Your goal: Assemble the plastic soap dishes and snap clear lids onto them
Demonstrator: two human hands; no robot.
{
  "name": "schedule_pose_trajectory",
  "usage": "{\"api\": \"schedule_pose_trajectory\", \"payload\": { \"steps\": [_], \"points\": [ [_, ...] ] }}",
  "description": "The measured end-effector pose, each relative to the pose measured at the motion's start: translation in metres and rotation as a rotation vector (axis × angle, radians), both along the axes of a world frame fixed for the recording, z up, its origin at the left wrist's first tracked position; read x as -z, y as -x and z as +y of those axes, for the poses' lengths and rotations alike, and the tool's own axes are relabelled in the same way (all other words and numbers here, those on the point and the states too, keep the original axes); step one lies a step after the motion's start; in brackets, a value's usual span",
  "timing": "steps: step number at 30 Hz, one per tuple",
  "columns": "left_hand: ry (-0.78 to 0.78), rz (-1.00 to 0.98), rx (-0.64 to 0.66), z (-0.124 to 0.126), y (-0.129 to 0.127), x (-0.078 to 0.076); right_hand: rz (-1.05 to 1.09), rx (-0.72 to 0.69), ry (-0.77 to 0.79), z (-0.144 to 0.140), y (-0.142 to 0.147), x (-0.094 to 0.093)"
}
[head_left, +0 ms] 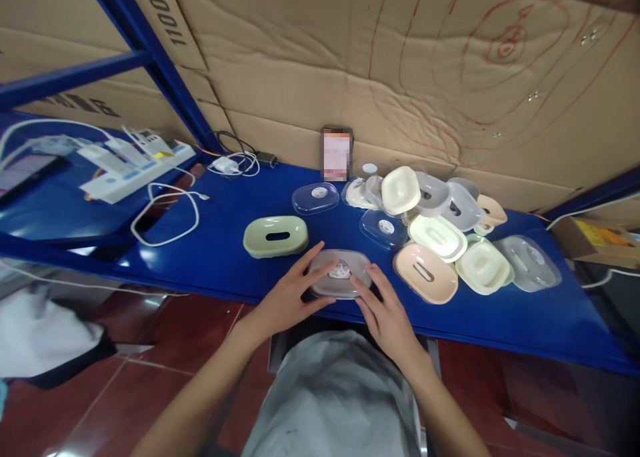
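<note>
A grey oval soap dish under a clear lid lies at the table's front edge, right before me. The lid bears a round printed sticker. My left hand grips its left side, thumb along the near rim and fingers over the top. On the right, my right hand holds the other end, fingertips on the lid and rim. Just left and beyond sits a green soap dish with a slotted insert. A loose clear lid lies behind, and another clear lid rests nearer the pile.
Several soap dishes and lids are piled to the right, with a peach dish nearest my right hand. A phone leans against the cardboard wall. A power strip and a white cable lie on the left.
</note>
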State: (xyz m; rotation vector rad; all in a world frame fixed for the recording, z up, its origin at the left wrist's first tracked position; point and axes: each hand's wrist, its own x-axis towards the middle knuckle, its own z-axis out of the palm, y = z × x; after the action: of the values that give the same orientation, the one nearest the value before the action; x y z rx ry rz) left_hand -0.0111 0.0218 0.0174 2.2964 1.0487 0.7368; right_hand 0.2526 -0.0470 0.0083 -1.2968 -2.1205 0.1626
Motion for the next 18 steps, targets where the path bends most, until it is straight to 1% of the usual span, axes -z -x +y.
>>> {"api": "schedule_pose_trajectory", "payload": {
  "steps": [4, 7, 9, 11, 13, 14, 16, 17, 18],
  "points": [
    [-0.114, 0.000, -0.003, -0.005, 0.004, 0.003, -0.038, -0.028, 0.002, -0.005, -0.004, 0.000],
    [-0.209, -0.020, -0.027, -0.017, 0.017, -0.001, -0.013, -0.029, 0.047, -0.012, -0.011, 0.000],
    [-0.256, -0.035, -0.129, -0.023, 0.033, -0.011, 0.030, 0.013, 0.076, -0.014, -0.013, 0.000],
    [-0.322, -0.059, -0.316, -0.020, 0.053, -0.023, 0.042, 0.048, 0.102, -0.013, -0.012, -0.001],
    [-0.401, -0.080, -0.535, -0.003, 0.078, -0.031, 0.004, 0.059, 0.115, -0.010, -0.007, -0.001],
    [-0.438, -0.077, -0.616, 0.010, 0.092, -0.031, -0.029, 0.059, 0.116, -0.008, -0.004, -0.001],
    [-0.488, -0.084, -0.720, 0.040, 0.119, -0.025, -0.086, 0.053, 0.106, -0.006, 0.001, -0.001],
    [-0.432, -0.044, -0.712, 0.056, 0.131, -0.019, -0.094, 0.040, 0.095, -0.007, 0.002, -0.001],
    [-0.407, -0.016, -0.737, 0.070, 0.142, -0.013, -0.081, 0.015, 0.078, -0.008, 0.001, -0.002]
  ]
}}
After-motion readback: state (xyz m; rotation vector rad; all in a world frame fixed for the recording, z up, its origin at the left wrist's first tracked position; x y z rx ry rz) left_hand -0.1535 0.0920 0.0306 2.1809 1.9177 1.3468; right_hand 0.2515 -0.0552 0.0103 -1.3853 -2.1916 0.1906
